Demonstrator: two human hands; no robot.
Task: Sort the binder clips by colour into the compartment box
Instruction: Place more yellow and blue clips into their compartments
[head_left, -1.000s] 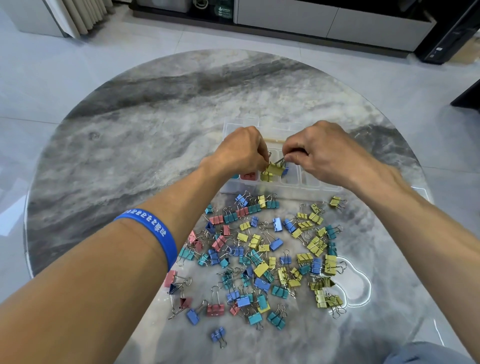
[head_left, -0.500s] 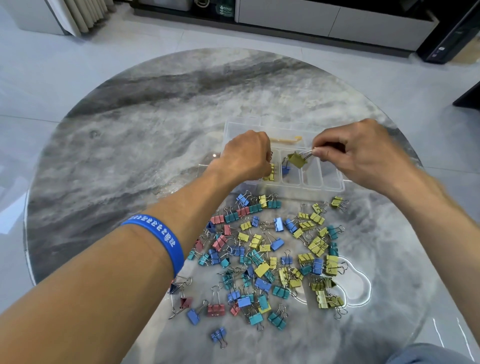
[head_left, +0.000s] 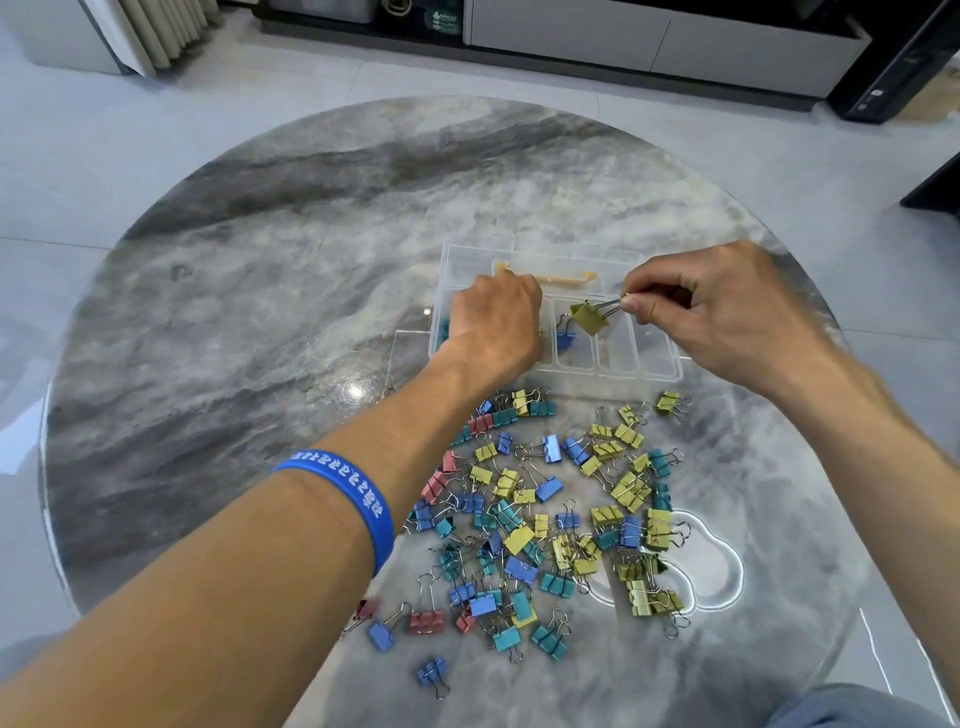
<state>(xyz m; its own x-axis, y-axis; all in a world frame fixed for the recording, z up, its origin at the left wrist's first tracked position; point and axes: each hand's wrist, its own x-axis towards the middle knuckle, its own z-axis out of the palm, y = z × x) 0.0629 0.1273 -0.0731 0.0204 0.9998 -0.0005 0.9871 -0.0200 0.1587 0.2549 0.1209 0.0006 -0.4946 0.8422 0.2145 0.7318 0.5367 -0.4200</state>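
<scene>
My right hand (head_left: 727, 317) pinches the wire handles of an olive-yellow metal binder clip (head_left: 589, 318), dangling it above the clear plastic compartment box (head_left: 613, 370) on the round grey marble table (head_left: 260, 291). My left hand (head_left: 496, 325) is curled into the box; I cannot tell what it holds. A blue clip (head_left: 565, 340) lies inside.

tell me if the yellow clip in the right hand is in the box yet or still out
Still out. The right hand holds the yellow clip by its wire handles, above the compartment box, over the compartment holding a blue clip.
</scene>
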